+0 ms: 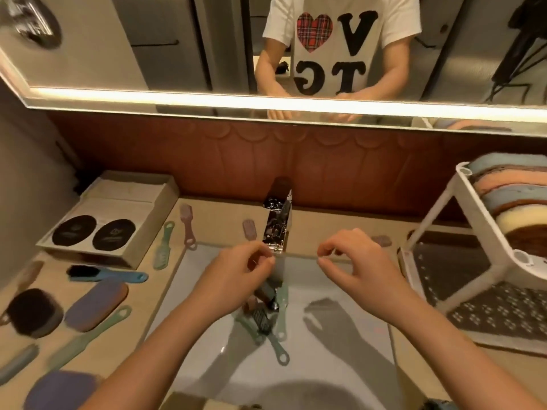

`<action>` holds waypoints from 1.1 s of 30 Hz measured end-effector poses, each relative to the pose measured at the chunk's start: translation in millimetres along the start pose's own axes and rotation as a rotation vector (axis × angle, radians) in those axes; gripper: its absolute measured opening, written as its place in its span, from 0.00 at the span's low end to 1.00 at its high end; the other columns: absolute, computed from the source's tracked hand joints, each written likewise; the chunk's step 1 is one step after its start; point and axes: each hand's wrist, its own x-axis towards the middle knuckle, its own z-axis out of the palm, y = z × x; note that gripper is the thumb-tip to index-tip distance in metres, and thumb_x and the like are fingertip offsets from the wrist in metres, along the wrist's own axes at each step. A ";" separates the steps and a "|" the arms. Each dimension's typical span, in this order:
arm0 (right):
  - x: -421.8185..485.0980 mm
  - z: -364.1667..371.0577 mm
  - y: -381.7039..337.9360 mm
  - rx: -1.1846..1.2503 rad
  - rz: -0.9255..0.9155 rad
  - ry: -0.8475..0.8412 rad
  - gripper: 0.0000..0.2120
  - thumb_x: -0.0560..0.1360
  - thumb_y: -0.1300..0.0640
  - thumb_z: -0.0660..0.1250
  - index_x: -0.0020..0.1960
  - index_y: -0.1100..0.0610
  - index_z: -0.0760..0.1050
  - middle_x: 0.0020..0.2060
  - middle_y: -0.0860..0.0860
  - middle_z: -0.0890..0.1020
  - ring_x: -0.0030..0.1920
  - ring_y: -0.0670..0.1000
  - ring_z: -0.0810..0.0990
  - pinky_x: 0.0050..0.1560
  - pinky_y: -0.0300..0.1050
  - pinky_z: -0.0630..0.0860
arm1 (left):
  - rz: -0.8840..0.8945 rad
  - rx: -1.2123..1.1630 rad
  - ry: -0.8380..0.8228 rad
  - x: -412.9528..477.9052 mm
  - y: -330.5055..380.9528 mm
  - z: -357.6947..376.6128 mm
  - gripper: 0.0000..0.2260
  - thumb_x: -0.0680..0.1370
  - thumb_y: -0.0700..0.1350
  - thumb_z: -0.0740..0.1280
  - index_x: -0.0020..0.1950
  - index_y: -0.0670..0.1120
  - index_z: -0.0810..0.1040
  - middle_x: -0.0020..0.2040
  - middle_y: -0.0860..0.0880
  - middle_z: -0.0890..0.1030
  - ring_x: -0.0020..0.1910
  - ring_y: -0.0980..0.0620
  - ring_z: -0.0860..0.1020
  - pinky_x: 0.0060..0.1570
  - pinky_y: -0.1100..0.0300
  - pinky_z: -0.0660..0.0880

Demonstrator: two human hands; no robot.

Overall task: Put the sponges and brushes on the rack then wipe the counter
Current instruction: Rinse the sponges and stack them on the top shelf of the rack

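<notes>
Hands: two, both over the sink [340, 335], near the chrome tap [276, 226]. Left hand [236, 276] has its fingers curled loosely with thumb and forefinger pinched together; whether it grips anything I cannot tell. Right hand [358, 258] is half open, fingers bent, thumb and forefinger close together, with nothing visible in it.

Rack [444, 220]: one, white, two tiers, on the counter [423, 368] to the right. The upper tier holds a row of sponges [515, 199] on edge, about five, in blue, peach and cream. Lower tier shows its perforated floor.

In the sink: a tangle of green-handled brushes [270, 327], about three; the exact count is unclear.

Left counter: one blue-handled black-bristled brush [106, 273], one round dark brush [34, 313], two purple sponges [96, 306] [59, 390], two long green brushes [90, 335] [162, 247], one pink brush [188, 226], and one grey-blue brush [17, 365] at the edge.

Behind the sink: one small pink brush [250, 229] left of the tap.

Box [109, 217]: one, cardboard, at the back left.
</notes>
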 end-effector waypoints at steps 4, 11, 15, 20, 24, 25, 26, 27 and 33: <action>13.5 51.4 -12.4 0.061 0.055 -0.089 0.02 0.75 0.54 0.65 0.45 0.51 0.76 0.40 0.43 0.77 0.43 0.41 0.72 0.45 0.40 0.71 | -0.132 -0.009 0.023 -19.0 -61.4 -13.0 0.05 0.75 0.54 0.61 0.46 0.58 0.76 0.43 0.56 0.80 0.44 0.58 0.77 0.47 0.53 0.76; 32.8 141.0 -16.3 0.062 0.194 -0.277 0.03 0.74 0.54 0.64 0.43 0.47 0.73 0.41 0.46 0.79 0.42 0.50 0.77 0.43 0.50 0.75 | -0.347 0.049 0.115 -39.0 -161.0 -37.1 0.09 0.77 0.46 0.65 0.54 0.46 0.78 0.50 0.49 0.79 0.52 0.50 0.76 0.49 0.58 0.71; 36.3 186.1 -7.6 0.000 0.278 -0.390 0.02 0.74 0.54 0.64 0.44 0.48 0.72 0.42 0.46 0.77 0.43 0.51 0.77 0.42 0.49 0.74 | -0.496 0.249 0.133 -45.0 -206.7 -43.5 0.18 0.77 0.50 0.63 0.65 0.47 0.72 0.66 0.45 0.71 0.65 0.43 0.67 0.62 0.50 0.64; 41.9 230.1 9.7 -0.057 0.346 -0.523 0.11 0.74 0.55 0.65 0.56 0.52 0.76 0.52 0.53 0.78 0.49 0.55 0.77 0.43 0.46 0.72 | -0.583 0.473 0.178 -54.7 -249.1 -44.1 0.24 0.75 0.52 0.64 0.69 0.47 0.64 0.73 0.43 0.60 0.73 0.43 0.55 0.69 0.44 0.54; 54.1 256.4 22.2 -0.134 0.372 -0.603 0.14 0.74 0.54 0.64 0.60 0.50 0.73 0.57 0.57 0.75 0.54 0.58 0.75 0.52 0.49 0.74 | -0.662 0.463 0.226 -54.8 -269.8 -45.4 0.30 0.75 0.53 0.65 0.72 0.46 0.58 0.75 0.43 0.56 0.74 0.43 0.52 0.69 0.42 0.51; 57.5 261.5 24.2 -0.152 0.377 -0.598 0.16 0.75 0.53 0.63 0.62 0.50 0.72 0.59 0.58 0.74 0.56 0.60 0.74 0.55 0.51 0.73 | -0.660 0.458 0.231 -54.4 -274.2 -45.3 0.31 0.75 0.53 0.65 0.73 0.45 0.56 0.75 0.43 0.58 0.74 0.43 0.54 0.69 0.42 0.52; 61.3 266.0 25.2 -0.164 0.387 -0.587 0.17 0.76 0.53 0.61 0.65 0.50 0.70 0.62 0.59 0.71 0.58 0.62 0.73 0.58 0.52 0.72 | -0.647 0.457 0.231 -54.4 -278.2 -45.1 0.32 0.75 0.52 0.65 0.74 0.44 0.55 0.74 0.42 0.59 0.74 0.43 0.55 0.69 0.43 0.53; 65.2 269.8 26.4 -0.177 0.405 -0.578 0.18 0.78 0.52 0.59 0.68 0.49 0.68 0.64 0.59 0.68 0.60 0.64 0.72 0.60 0.53 0.71 | -0.631 0.459 0.233 -54.2 -281.6 -44.7 0.32 0.76 0.52 0.65 0.74 0.42 0.55 0.74 0.42 0.60 0.73 0.42 0.57 0.70 0.44 0.54; 86.5 291.5 40.0 -0.272 0.433 -0.634 0.22 0.78 0.47 0.57 0.72 0.44 0.61 0.73 0.60 0.56 0.68 0.65 0.64 0.68 0.56 0.66 | -0.620 0.484 0.251 -49.1 -295.1 -47.3 0.25 0.77 0.48 0.62 0.69 0.36 0.65 0.65 0.36 0.72 0.63 0.36 0.71 0.62 0.44 0.67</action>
